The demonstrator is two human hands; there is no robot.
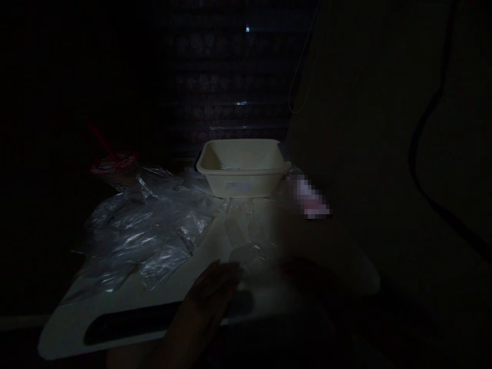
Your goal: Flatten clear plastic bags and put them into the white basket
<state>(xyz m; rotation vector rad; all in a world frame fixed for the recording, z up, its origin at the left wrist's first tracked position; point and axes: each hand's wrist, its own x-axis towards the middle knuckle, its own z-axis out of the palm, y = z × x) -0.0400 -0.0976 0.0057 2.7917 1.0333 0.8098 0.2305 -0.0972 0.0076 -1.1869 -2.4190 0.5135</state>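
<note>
The picture is very dark. My left hand (215, 287) is over the near part of a pale board (215, 251), its fingers pointing away from me; whether they grip anything is too dark to tell. Just beyond its fingertips lies a thin clear plastic piece (251, 252). My right hand (307, 271) is a dim reddish shape in shadow at the right, its fingers not distinguishable. At the board's far side stands a cream plastic basin (246, 185) with a faint label and a few shiny bits inside.
Crumpled clear plastic bags (142, 230) cover the board's left side. Behind them stands a cup (119, 169) with a red straw. A pixelated pink and white item (311, 200) lies right of the basin. A dark slot (130, 323) runs along the near edge.
</note>
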